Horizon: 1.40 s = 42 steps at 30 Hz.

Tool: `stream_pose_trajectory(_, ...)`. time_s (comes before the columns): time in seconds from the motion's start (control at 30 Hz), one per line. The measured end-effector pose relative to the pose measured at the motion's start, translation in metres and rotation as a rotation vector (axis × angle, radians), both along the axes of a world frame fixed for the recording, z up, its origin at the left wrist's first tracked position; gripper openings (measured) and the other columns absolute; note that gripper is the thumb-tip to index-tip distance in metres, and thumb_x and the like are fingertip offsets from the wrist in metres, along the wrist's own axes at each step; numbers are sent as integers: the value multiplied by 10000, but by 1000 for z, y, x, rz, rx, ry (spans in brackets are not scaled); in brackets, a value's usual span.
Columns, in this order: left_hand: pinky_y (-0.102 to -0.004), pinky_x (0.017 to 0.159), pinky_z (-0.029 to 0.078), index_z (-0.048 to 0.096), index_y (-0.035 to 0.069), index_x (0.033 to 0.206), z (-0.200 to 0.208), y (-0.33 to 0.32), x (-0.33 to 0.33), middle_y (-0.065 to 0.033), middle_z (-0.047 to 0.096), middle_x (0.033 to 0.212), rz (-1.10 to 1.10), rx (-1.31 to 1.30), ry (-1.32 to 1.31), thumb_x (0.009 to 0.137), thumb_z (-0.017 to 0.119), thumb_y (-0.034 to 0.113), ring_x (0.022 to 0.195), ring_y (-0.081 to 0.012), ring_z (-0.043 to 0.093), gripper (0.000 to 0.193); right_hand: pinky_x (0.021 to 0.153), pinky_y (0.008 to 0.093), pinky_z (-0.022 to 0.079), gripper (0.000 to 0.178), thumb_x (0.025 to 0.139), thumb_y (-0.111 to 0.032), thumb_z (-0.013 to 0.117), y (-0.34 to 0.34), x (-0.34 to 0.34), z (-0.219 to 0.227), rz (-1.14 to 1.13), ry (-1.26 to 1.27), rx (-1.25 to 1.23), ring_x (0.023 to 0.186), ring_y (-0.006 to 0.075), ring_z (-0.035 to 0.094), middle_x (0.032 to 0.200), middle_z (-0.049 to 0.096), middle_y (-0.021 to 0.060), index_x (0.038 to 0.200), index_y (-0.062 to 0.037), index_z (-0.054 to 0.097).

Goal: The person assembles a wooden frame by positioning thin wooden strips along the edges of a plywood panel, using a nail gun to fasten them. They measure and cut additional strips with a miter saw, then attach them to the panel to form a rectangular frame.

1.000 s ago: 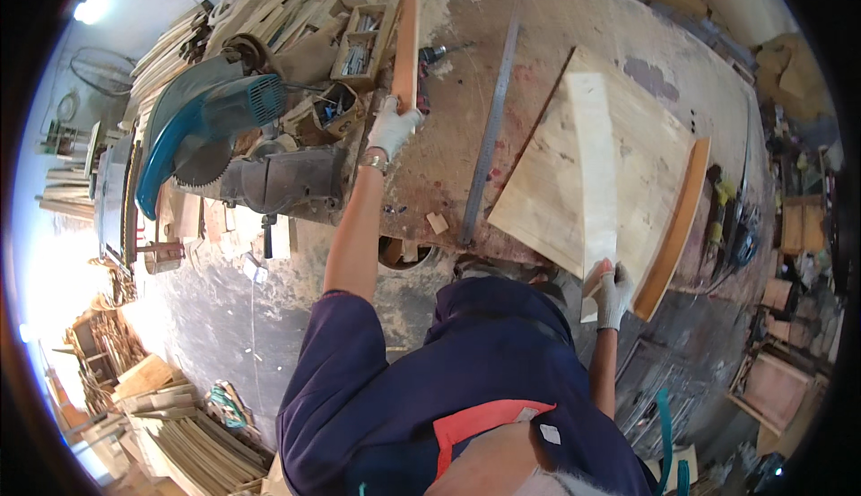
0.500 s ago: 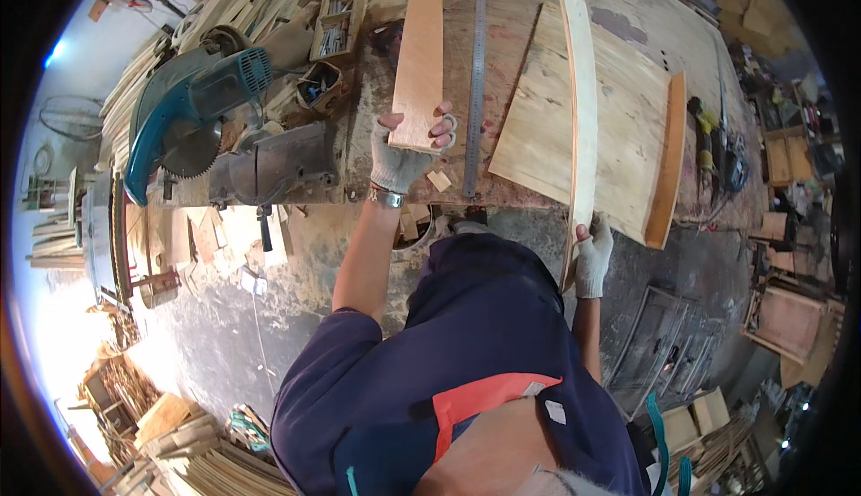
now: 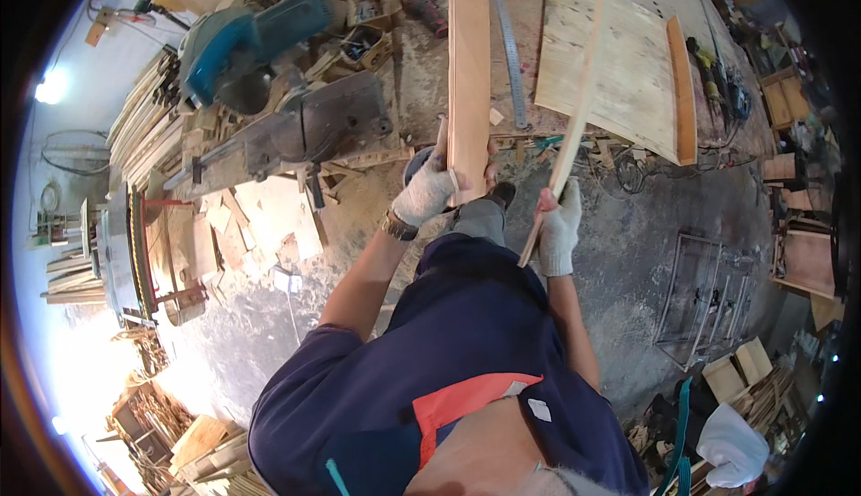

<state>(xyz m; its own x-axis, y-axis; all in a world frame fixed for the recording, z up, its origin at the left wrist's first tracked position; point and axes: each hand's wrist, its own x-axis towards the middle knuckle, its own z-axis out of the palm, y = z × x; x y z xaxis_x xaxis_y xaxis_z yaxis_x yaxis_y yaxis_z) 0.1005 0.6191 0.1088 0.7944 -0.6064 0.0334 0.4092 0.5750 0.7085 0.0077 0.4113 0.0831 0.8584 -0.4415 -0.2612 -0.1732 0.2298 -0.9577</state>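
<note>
My left hand (image 3: 424,195), in a pale fingerless work glove, grips the near end of a long, flat wooden board (image 3: 470,83). The thumb lies along one edge, and fingertips show at the opposite edge. The board points away from me over the workbench (image 3: 413,74), its far end cut off by the picture's edge. In my right hand (image 3: 560,234), gloved alike, is a long thin wooden strip (image 3: 583,92), held near its lower end. That strip leans up and away over a plywood panel (image 3: 565,39) lying on the bench.
A teal miter saw (image 3: 260,39) stands at the left of the bench. Between the board and panel lie a metal ruler (image 3: 508,56) and, farther left, a red power drill (image 3: 428,9). A brown wooden piece (image 3: 682,92) edges the panel. Wood scraps (image 3: 233,227) litter the floor.
Both wooden pieces have shifted with my hands relative to the bench, and the board now shows its side edge. My view has turned, bringing the red drill out from behind the board.
</note>
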Motion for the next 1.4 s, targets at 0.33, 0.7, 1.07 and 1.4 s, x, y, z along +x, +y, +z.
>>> stream_pose_trajectory(0.33, -226, 803, 478, 414, 90, 1531, 34, 102, -85, -11, 537, 1241, 129, 201, -241, 834, 649, 174, 906, -83, 511, 741, 1042, 401, 449, 837, 979, -554, 645, 53, 128, -21, 163, 89, -308, 1293, 302, 549, 1417, 568, 208, 1545, 3, 381)
stream_pose_trajectory(0.7, -453, 897, 584, 373, -5, 1548, 31, 230, -90, -209, 637, 1309, 192, -127, 335, 854, 622, 786, 1130, -336, 679, 1082, 888, 416, 591, 436, 1032, -400, 634, 195, 124, 18, 1, -252, 561, 1043, 234, 680, 1174, 675, 84, 1290, -52, 585)
stream_pose_trajectory(1.07, -289, 558, 368, 598, 33, 859, -10, 378, -49, 77, 482, 665, 729, 819, -302, 1073, 516, 496, 634, -60, 435, 517, 969, 473, 583, 462, 1042, -477, 581, 343, 119, -29, -229, -122, 556, 1109, 268, 676, 1222, 682, 63, 1313, -102, 586)
stream_pose_trajectory(1.4, -245, 494, 388, 578, 139, 955, -48, 426, -18, 26, 531, 764, 523, -241, 795, 1106, 460, 318, 555, -111, 450, 262, 1026, 492, 540, 567, 1002, -456, 662, 408, 108, -41, -380, 28, 461, 1220, 284, 618, 1329, 629, 85, 1402, -79, 527)
